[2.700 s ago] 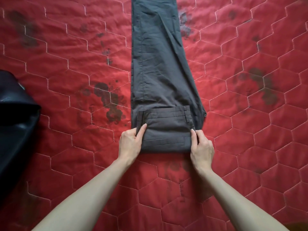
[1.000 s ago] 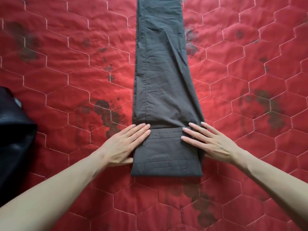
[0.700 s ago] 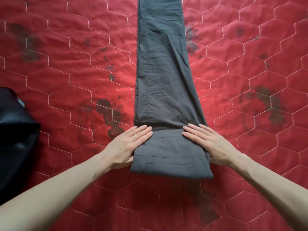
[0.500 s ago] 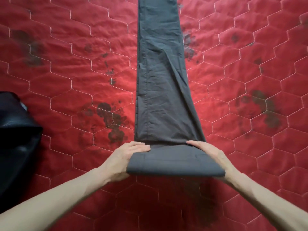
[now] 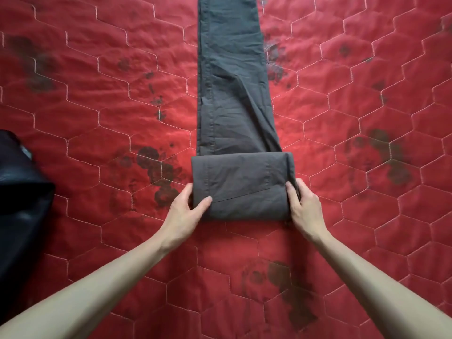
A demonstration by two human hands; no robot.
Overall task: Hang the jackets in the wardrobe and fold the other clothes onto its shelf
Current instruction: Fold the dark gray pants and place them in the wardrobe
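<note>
Dark grey trousers lie lengthwise on the red quilt, legs stretching away to the top edge. Their near end is folded over into a thick flat bundle. My left hand grips the bundle's left edge, thumb on top of the cloth. My right hand grips the right edge the same way, fingers tucked under the fold.
A red quilted bedspread with hexagon stitching and dark blotches covers the whole surface. A black glossy garment lies at the left edge, partly out of frame.
Both hands pressed flat on the fold, then lifted the folded end and turned it over once more away from me. The bundle is thicker and sits farther up the legs.
</note>
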